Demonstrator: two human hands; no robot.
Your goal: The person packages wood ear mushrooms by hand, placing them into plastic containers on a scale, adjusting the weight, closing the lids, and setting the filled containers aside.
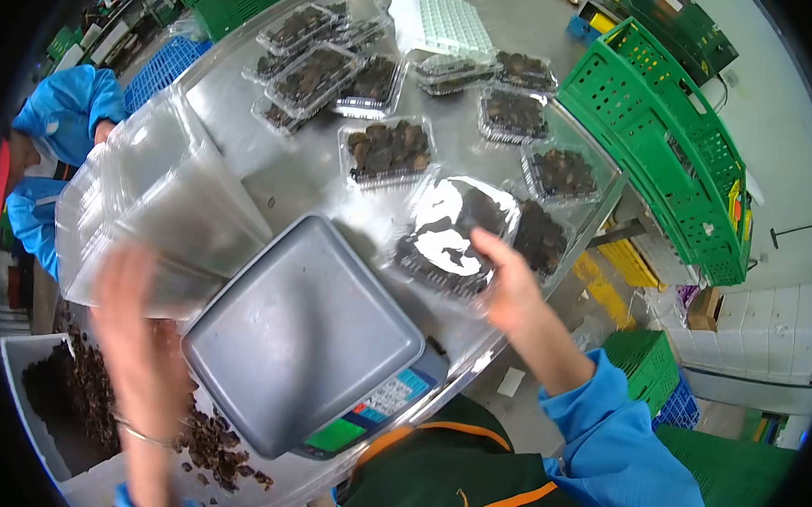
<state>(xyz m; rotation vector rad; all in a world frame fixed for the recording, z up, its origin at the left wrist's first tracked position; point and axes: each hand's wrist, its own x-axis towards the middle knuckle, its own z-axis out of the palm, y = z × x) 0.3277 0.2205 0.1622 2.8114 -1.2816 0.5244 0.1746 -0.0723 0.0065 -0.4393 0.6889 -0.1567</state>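
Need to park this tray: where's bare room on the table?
Scale pan is bare. So is the table between the empty stack and the filled trays. Crowded from the tray at the right hand outward.

Bright blue long sleeves (618,444); dark green apron (431,482), orange piping; thin metal bangle (144,436) at wrist of left hand (132,317).

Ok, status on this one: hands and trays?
Left hand blurred, at empty clear tray stack. Right hand on filled tray. Scale between them.
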